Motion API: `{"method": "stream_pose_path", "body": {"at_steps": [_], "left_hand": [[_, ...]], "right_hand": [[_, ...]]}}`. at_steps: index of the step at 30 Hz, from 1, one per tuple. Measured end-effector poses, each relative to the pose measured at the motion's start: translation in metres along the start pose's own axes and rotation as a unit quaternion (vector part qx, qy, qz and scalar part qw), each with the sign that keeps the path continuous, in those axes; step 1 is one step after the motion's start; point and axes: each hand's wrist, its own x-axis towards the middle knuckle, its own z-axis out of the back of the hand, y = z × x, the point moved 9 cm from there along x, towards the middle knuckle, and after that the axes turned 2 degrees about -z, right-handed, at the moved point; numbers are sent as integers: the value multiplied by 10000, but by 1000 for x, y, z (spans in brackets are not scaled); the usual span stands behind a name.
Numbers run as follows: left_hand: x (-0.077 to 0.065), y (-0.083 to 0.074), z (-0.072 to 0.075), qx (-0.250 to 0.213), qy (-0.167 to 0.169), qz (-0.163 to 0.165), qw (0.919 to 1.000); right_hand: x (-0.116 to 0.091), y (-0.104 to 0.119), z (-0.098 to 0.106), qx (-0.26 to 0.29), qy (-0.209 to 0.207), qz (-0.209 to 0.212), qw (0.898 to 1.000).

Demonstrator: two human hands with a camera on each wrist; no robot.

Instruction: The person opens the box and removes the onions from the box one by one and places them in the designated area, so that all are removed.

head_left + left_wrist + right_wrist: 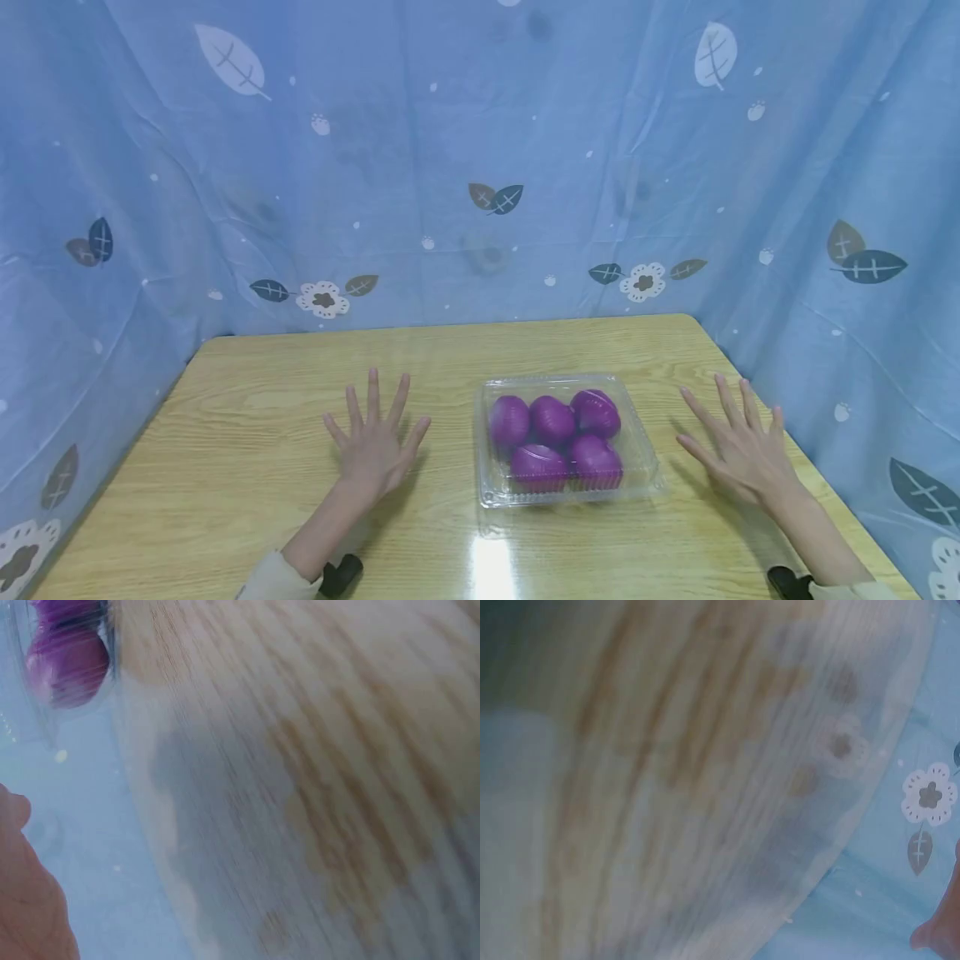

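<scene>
A clear plastic clamshell box (645,454) with its lid down sits on the table, right of the middle. Inside it lie several shiny purple balls (552,419), egg-like or fruit-like in shape. Left of the box, my left hand (372,450) is held over the table, fingers spread and straight, with nothing in it. My right hand (742,454) hovers to the right of the box, also spread and without anything in its grasp. In the left wrist view, a purple ball (69,667) shows through the plastic at the upper left. The right wrist view catches only a bit of the hand.
The wood-grain table (247,433) has a glossy top with a bright reflection near its front. Blue curtains (420,150) printed with leaves and flowers hang along its back and both sides. Dark straps (341,575) sit at both wrists.
</scene>
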Motion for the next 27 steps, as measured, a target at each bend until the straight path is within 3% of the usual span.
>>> {"method": "stream_pose_path", "body": {"at_steps": [6,10,14,17,19,22,25,27], "left_hand": [[0,-3,-2,-50,-23,-87,9999],[-1,-7,-4,-221,8,-180,9996],[-1,-17,-6,-619,98,-355,9974],[-2,-32,-9,-1135,291,-576,9914],[-3,-43,-12,-1600,471,-745,9832],[-6,-62,-17,-2506,770,-1053,9593],[-9,-78,-21,-3263,1052,-1340,9298],[-11,-86,-22,-3602,1233,-1423,9137]], "right_hand": [[2,-3,1,86,93,-113,9999],[5,4,3,817,452,-297,9952],[6,18,2,2132,898,-412,9720],[6,33,1,3122,1151,-398,9422],[6,42,0,3665,1326,-397,9201],[4,54,-5,4219,1637,-450,8906],[3,67,-8,4542,1782,-391,8720],[4,73,-9,4675,1750,-297,8660]]}}
